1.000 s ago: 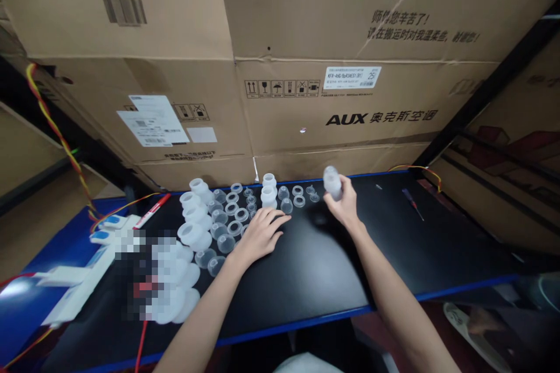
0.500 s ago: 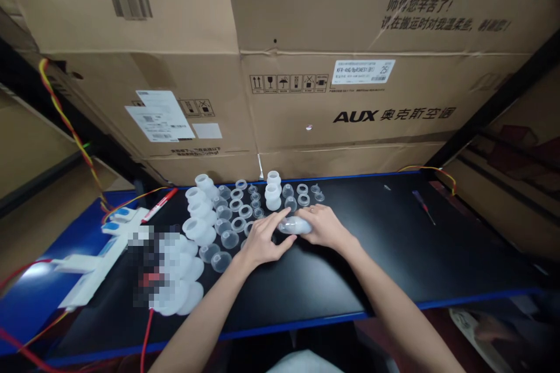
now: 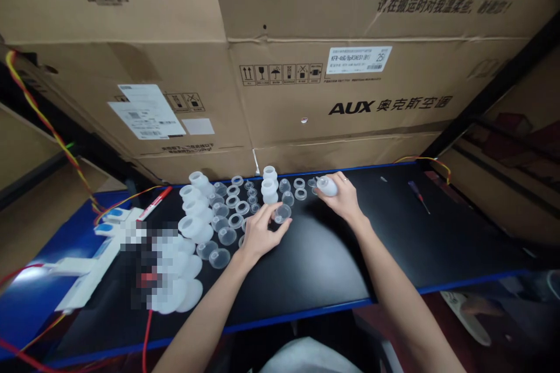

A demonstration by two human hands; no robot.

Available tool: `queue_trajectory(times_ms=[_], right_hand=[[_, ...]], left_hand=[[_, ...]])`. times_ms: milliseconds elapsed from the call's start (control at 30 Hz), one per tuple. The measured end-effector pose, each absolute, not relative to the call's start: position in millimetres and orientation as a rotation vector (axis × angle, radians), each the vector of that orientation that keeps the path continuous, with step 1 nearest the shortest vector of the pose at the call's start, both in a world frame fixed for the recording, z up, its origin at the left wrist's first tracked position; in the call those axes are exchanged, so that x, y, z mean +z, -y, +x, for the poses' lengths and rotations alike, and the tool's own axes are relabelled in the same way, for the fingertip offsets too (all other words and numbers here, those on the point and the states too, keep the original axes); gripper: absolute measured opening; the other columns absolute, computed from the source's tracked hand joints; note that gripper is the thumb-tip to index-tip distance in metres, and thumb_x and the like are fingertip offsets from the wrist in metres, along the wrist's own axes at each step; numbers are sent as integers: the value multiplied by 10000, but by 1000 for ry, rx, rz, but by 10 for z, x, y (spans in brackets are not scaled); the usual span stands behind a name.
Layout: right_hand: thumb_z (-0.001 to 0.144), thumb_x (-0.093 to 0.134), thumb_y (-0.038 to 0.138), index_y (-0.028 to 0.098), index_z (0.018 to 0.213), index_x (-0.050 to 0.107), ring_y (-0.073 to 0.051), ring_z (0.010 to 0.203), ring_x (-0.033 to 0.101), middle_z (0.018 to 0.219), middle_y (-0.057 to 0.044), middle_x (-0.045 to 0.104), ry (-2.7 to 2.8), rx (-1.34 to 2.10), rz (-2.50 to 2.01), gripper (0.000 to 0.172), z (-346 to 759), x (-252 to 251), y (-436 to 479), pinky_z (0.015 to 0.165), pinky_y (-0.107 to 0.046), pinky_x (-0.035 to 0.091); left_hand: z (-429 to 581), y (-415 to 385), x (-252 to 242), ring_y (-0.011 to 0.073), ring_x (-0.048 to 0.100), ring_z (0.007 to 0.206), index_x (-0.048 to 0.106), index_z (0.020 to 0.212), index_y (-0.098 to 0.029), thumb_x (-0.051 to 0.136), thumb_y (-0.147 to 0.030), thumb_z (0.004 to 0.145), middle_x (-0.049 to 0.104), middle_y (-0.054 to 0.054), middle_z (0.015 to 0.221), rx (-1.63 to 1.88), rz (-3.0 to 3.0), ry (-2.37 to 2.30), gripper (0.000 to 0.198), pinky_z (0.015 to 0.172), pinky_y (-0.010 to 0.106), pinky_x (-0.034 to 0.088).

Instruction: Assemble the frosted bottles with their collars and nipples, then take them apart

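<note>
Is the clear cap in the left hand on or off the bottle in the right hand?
Off: the left hand holds the cap, the right hand the bottle, with table visible between them.

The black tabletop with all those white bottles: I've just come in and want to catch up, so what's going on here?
A person works bare-handed over the black tabletop. The left hand holds a clear dome between thumb and fingers. The right hand, farther back, has a whitish bottle-like piece in its grip, apart from the dome. White bottles, more clear domes and rings stand grouped mostly to the left.
</note>
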State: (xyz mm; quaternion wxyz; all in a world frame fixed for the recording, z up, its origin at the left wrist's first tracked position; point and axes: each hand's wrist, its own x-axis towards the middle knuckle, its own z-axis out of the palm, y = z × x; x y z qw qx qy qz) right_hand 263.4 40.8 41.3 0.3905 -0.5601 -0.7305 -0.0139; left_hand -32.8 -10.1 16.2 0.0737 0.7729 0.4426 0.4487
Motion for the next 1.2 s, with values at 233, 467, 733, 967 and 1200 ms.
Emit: queue_trajectory(times_ms=[233, 467, 733, 967, 1200], right_hand=[[883, 820, 512, 254, 1311, 616, -305, 1028, 772, 1194, -83, 790, 1889, 175, -1428, 540, 2476, 322, -369, 897, -392, 567], [907, 811, 503, 260, 1315, 595, -305, 1048, 766, 1210, -88, 782, 1951, 251, -1417, 521, 2404, 337, -329, 897, -391, 556], [1001, 716, 320, 267, 1424, 644, -324, 1223, 670, 1360, -116, 748, 2362, 76, -1077, 432, 2120, 459, -149, 1117, -522, 410], [987, 631, 115, 341, 1448, 635, -301, 1328, 618, 1440, -58, 728, 2404, 1, -1027, 513, 2049, 535, -39, 1233, -576, 307], [952, 647, 91, 328, 1463, 626, -302, 1262, 614, 1342, -88, 735, 2405, -30, -953, 564, 1958, 577, 60, 1234, -591, 294]], left_hand=[[-262, 106, 104, 249, 752, 877, 677, 1288, -246, 770, -418, 950, 783, 51, 988, 1069, 2499, -1393, 391, 764, 359, 595], [-190, 96, 120, 301, 677, 982, 616, 1475, -231, 720, -375, 985, 753, 93, 1059, 1025, 2558, -1493, 521, 829, 406, 583], [-259, 119, 215, 273, 698, 1133, 636, 1403, -235, 623, -325, 1070, 746, 113, 1243, 1356, 2423, -1262, 345, 1012, 426, 573], [-271, 139, 248, 245, 709, 907, 696, 1052, -216, 655, -408, 1057, 749, 76, 954, 1300, 2523, -1238, 196, 825, 373, 566], [-294, 187, 299, 169, 629, 739, 621, 907, -205, 554, -281, 1102, 650, 31, 826, 1306, 2491, -1118, 220, 677, 294, 469]])
